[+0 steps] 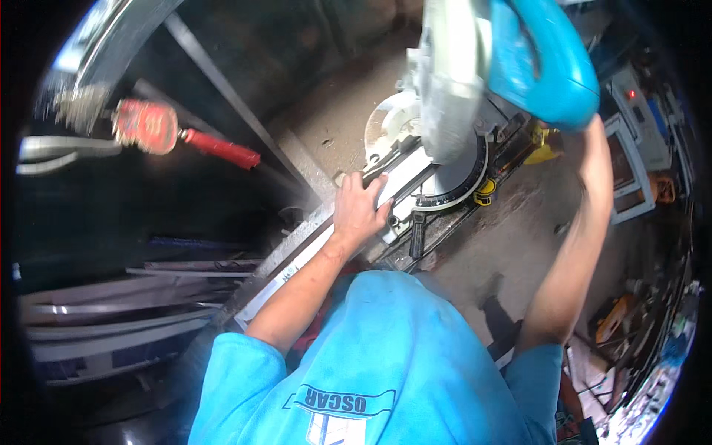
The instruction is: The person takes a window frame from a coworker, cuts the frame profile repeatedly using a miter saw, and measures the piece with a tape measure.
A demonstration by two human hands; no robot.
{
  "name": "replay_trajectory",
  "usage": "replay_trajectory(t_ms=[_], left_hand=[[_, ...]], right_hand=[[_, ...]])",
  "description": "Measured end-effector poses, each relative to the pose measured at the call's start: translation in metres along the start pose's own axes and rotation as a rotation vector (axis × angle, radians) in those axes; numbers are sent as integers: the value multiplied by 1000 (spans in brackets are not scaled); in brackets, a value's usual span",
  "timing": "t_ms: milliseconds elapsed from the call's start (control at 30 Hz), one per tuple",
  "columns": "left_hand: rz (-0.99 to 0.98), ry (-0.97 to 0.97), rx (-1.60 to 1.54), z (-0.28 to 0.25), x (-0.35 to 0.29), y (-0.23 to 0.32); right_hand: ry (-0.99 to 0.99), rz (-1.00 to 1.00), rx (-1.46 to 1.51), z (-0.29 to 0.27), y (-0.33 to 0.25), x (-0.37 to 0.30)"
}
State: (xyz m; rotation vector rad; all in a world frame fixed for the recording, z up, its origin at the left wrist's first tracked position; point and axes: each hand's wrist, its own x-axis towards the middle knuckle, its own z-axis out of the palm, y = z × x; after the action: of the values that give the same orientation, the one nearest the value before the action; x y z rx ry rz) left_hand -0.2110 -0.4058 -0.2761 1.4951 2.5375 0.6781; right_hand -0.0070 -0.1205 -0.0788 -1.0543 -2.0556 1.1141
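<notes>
A mitre saw with a pale blade guard (449,81) and a large blue handle (564,81) stands ahead of me. Its round blade (461,172) shows below the guard, down by a long white profile (408,175). This profile lies slantwise along the saw's fence and runs back under my left forearm. My left hand (356,211) grips the profile just left of the blade, fingers over the far side and thumb on the near side. My right arm reaches up to the blue handle; the wrist (595,144) meets its lower end, and the fingers are hidden behind it.
Long metal and white strips (133,326) are stacked at lower left. A red tool with a red handle (222,148) is at upper left. To the right are a white frame (630,170), a yellow tool (612,319) and scattered clutter. A yellow knob (485,191) sits on the saw base.
</notes>
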Motion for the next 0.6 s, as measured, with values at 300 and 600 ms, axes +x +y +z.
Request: replay_trajectory(t_ms=[300, 600], left_hand=[[11, -31, -63, 2, -9, -5], [27, -37, -105, 2, -7, -9]], right_hand=[[-77, 79, -65, -31, -138, 52], [-116, 282, -159, 3, -162, 57]])
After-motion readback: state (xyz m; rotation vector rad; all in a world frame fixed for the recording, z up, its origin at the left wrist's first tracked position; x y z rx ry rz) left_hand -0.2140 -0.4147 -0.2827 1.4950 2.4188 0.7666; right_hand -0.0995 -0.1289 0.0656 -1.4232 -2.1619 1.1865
